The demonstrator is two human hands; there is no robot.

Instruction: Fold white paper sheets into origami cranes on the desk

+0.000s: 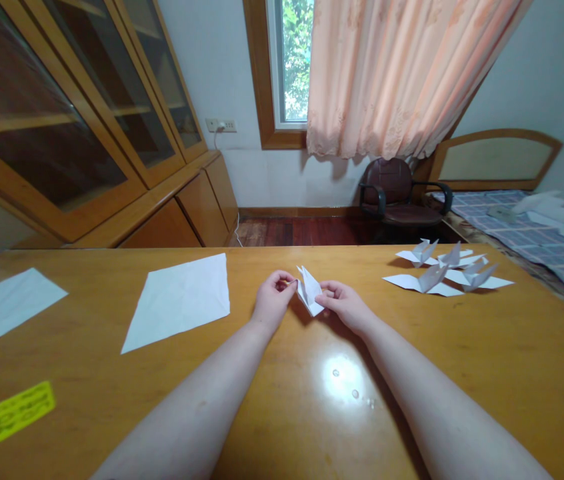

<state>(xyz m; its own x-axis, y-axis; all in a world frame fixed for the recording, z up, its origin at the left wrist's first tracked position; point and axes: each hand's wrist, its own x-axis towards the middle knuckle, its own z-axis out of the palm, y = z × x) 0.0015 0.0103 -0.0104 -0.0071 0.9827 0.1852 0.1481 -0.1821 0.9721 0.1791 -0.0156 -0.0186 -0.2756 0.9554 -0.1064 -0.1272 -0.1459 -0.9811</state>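
Note:
Between my two hands, just above the middle of the table, is a small white folded paper crane (311, 293) with narrow points sticking up. My left hand (276, 293) pinches its left edge between thumb and fingertips. On the other side, my right hand (341, 301) grips the lower right of the paper, thumb in front and fingers partly hidden behind. To the right stand several finished-looking white paper cranes (432, 277) with spread wings, grouped close together. Left of my left hand lies a flat white paper sheet (182, 300).
Another white sheet (7, 307) lies at the table's left edge, above a yellow label (7, 420) with blurred writing. The wooden table (312, 413) has a bright reflection near my right forearm. Beyond it are a glass-door cabinet (87, 100), a dark red chair (392, 190) and a bed (537, 227).

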